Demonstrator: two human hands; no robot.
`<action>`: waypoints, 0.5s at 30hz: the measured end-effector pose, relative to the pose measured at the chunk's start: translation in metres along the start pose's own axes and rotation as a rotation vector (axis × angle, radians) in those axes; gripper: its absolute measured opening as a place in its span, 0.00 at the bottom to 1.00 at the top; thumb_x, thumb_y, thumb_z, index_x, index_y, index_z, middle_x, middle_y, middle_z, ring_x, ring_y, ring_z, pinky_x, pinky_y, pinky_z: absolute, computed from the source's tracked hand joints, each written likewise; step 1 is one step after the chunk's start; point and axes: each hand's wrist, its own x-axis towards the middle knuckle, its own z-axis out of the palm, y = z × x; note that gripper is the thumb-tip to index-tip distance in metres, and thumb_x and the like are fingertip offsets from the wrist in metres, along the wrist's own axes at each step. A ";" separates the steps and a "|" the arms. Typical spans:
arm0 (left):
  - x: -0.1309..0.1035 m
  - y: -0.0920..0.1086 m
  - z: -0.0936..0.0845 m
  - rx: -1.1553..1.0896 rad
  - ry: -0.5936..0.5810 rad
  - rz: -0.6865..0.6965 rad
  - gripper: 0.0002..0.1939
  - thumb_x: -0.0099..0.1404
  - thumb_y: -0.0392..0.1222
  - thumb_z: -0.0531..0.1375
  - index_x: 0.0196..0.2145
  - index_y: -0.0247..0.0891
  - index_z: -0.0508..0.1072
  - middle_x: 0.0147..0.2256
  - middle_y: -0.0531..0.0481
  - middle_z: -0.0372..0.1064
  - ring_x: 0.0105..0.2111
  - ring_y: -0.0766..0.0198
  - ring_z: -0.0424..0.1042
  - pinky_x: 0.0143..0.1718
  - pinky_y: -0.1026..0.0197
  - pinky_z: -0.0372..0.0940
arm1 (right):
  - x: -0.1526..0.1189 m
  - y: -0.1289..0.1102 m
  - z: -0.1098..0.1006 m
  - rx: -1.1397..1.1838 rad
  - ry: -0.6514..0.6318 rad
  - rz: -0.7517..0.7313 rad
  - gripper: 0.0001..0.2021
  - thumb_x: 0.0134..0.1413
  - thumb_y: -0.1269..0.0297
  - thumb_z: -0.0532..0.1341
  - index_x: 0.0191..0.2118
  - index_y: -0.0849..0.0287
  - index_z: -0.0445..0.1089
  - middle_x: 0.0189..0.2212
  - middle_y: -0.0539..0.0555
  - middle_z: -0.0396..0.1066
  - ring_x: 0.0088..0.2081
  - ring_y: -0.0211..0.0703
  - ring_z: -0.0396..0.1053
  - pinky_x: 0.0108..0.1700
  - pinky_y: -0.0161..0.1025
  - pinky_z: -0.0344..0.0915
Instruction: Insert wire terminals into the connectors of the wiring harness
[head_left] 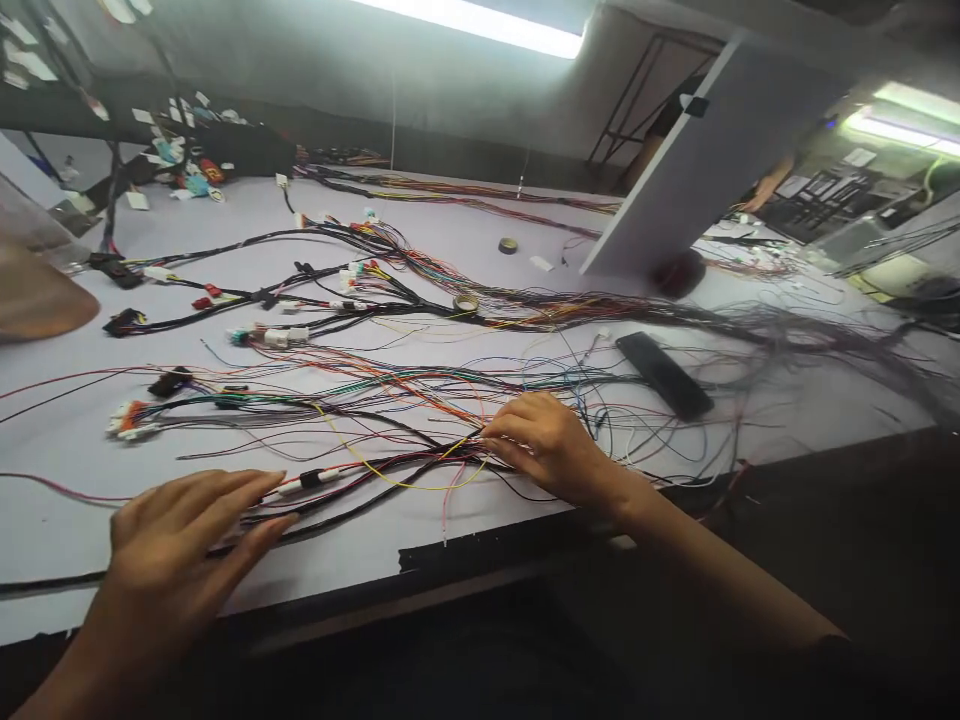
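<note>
A wire harness [390, 462] with black-wrapped branches and loose coloured wires lies along the front of the table. My right hand [547, 445] has its fingers closed on wires where several branches meet; the fingertips hide the exact strands. A yellow wire [367, 466] loops down from that spot. At the left, my left hand [187, 530] is spread over the black cables, thumb apart from the fingers. Its fingertips are beside a white in-line connector [307, 482] with a black band. Whether they touch it I cannot tell.
Behind lie more harnesses [525, 300] with connectors. A black phone [664, 375] rests on wires at the right. Tape rolls [466, 304] sit among the cables. A grey upright panel [675, 160] stands at the back right. A person's arm [772, 185] shows beyond it.
</note>
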 end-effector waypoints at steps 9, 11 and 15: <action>0.003 -0.016 0.031 0.053 -0.151 0.333 0.24 0.61 0.44 0.62 0.56 0.54 0.68 0.48 0.51 0.74 0.46 0.54 0.73 0.47 0.51 0.63 | -0.010 0.005 0.013 -0.064 -0.014 -0.047 0.07 0.63 0.62 0.60 0.36 0.58 0.72 0.39 0.53 0.74 0.40 0.43 0.66 0.42 0.42 0.55; 0.002 -0.019 0.034 0.036 -0.134 0.344 0.26 0.61 0.43 0.62 0.57 0.56 0.67 0.49 0.53 0.74 0.45 0.55 0.74 0.46 0.51 0.65 | -0.007 0.014 0.010 0.050 -0.024 0.011 0.08 0.64 0.61 0.59 0.35 0.59 0.70 0.37 0.53 0.74 0.39 0.41 0.67 0.43 0.41 0.55; 0.000 -0.024 0.039 -0.003 -0.082 0.350 0.28 0.61 0.42 0.62 0.57 0.65 0.66 0.48 0.61 0.74 0.41 0.57 0.75 0.42 0.52 0.68 | -0.008 0.039 0.000 0.408 -0.040 0.270 0.11 0.65 0.59 0.57 0.35 0.60 0.69 0.31 0.51 0.71 0.34 0.38 0.67 0.39 0.36 0.61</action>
